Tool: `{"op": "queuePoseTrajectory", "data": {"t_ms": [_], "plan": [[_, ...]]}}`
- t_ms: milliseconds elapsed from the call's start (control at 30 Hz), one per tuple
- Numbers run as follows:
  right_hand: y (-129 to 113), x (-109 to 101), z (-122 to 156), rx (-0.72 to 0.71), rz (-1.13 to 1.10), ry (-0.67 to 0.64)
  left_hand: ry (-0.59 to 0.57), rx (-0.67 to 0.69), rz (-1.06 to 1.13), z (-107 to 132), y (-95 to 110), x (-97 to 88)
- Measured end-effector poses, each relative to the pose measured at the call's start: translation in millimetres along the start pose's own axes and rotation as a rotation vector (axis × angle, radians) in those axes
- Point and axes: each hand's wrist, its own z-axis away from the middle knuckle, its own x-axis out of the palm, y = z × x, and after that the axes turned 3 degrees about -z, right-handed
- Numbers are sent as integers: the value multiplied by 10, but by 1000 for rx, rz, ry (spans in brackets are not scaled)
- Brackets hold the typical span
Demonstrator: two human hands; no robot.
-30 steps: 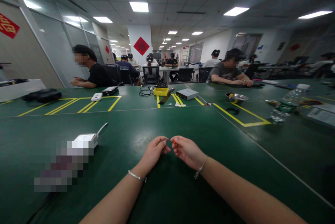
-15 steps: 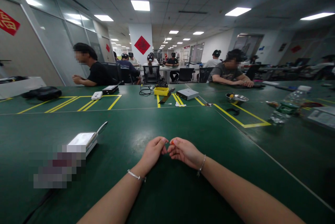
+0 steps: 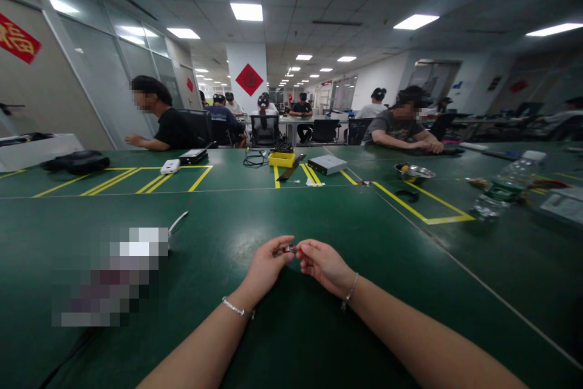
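One silvery piece (image 3: 289, 249) is held in the left hand (image 3: 268, 263), whose pinch has opened, seemingly to regrip, just left of an orange bit (image 3: 299, 250) the right hand (image 3: 324, 260) pinches over the table (image 3: 218, 216).

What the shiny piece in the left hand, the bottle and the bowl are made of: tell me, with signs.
Shiny piece in the left hand: perhaps polished metal, from its silvery glints, but too small to be sure.
Bottle: clear, glossy plastic most likely, as it is see-through with bright highlights.
Bowl: probably smooth metal, judging by its silvery sheen and bright reflections.
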Motion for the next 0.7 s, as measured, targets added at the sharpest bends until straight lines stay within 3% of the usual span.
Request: {"op": "queuePoseTrajectory", "data": {"t_ms": [200,700], "plan": [[22,-4,-14,-7,38,22,40,28,-132,18,37,-14],[4,-37,-20,-2,-20,-51,13,-8,74,1,7,19]]}}
